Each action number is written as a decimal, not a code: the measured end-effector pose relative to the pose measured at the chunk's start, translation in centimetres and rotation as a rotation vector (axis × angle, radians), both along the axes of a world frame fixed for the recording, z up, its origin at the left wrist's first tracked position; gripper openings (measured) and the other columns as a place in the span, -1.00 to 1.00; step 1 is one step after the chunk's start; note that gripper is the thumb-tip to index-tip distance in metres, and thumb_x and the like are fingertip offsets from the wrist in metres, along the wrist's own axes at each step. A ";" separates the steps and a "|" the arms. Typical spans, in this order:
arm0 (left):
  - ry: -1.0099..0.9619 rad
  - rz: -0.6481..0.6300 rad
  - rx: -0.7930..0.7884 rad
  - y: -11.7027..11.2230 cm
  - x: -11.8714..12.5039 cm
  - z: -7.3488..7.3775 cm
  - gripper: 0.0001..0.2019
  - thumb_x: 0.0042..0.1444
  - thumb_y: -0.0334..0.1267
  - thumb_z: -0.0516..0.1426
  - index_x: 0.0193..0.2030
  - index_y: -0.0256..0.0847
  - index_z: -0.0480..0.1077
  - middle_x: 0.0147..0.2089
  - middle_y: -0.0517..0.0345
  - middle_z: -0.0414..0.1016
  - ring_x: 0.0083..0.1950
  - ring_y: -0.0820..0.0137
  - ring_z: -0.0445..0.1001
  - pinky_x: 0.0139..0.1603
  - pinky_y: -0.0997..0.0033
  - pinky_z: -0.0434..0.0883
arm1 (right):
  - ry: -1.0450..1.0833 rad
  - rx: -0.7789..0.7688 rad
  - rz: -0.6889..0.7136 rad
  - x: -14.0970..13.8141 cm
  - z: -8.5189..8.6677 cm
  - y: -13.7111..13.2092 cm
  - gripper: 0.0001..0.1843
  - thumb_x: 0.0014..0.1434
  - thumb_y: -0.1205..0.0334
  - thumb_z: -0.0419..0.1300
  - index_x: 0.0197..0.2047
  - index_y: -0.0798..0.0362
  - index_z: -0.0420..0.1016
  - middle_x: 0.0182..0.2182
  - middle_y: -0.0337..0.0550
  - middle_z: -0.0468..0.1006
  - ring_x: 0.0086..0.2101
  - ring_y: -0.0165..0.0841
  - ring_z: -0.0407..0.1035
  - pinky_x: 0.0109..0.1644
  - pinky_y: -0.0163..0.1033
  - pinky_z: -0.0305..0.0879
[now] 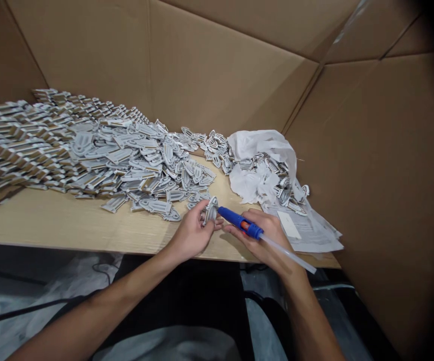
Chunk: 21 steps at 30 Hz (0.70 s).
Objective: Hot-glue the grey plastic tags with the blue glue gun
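Observation:
Between the thumb and fingers of my left hand (pixel 192 234) is a small flat grey-and-white slotted piece (pixel 211 210), held upright. My right hand (pixel 264 230) is wrapped round a blue hot glue gun (pixel 239 221), and a translucent glue stick (pixel 290 254) sticks out of its back end. The gun's tip points left and is at the piece's edge; whether it touches I cannot tell. Just beyond my left hand lies a big loose heap of similar grey pieces (pixel 142 165).
Stacked rows of the same pieces (pixel 21 145) fill the table's left side. At right, a torn white plastic bag (pixel 265 143) holds more pieces, with paper sheets and a white card (pixel 288 224) beside it. Cardboard walls (pixel 220 65) enclose the back and right of the wooden table (pixel 70 220).

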<state>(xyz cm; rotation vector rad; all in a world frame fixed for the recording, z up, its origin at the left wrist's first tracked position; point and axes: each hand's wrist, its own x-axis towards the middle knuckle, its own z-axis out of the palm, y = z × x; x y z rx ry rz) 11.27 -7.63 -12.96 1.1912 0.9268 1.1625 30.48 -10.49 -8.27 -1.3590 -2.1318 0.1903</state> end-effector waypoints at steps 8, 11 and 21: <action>-0.032 -0.008 -0.003 0.0 0.1 0.0 -0.58 0.12 -0.42 0.23 0.15 -0.31 0.40 -0.13 0.03 0.63 -0.15 0.35 0.67 -0.03 0.39 0.62 | -0.004 0.016 0.008 0.0 0.0 0.0 -0.59 0.29 -0.03 0.37 -0.46 0.02 0.42 -0.50 -0.28 0.40 -0.49 -0.39 0.30 -0.35 -0.27 0.12; -0.052 0.007 -0.005 0.0 0.1 0.0 -0.57 0.08 -0.42 0.27 0.13 -0.29 0.43 -0.22 0.10 0.60 -0.24 0.37 0.64 -0.10 0.39 0.62 | -0.010 0.009 0.011 -0.2 0.2 -0.2 -0.57 0.30 -0.07 0.35 -0.46 0.01 0.40 -0.48 -0.25 0.40 -0.47 -0.37 0.31 -0.34 -0.27 0.13; 0.091 0.018 0.141 0.4 -0.5 -1.6 -0.45 0.21 -0.22 0.26 0.33 -0.26 0.36 -0.07 -0.03 0.63 -0.10 0.27 0.62 -0.08 0.39 0.56 | -0.189 -0.085 -0.012 -1.8 -0.2 -1.4 -0.76 0.38 0.11 0.26 -0.30 0.00 0.36 -0.34 -0.19 0.45 -0.42 -0.32 0.42 -0.33 -0.25 0.10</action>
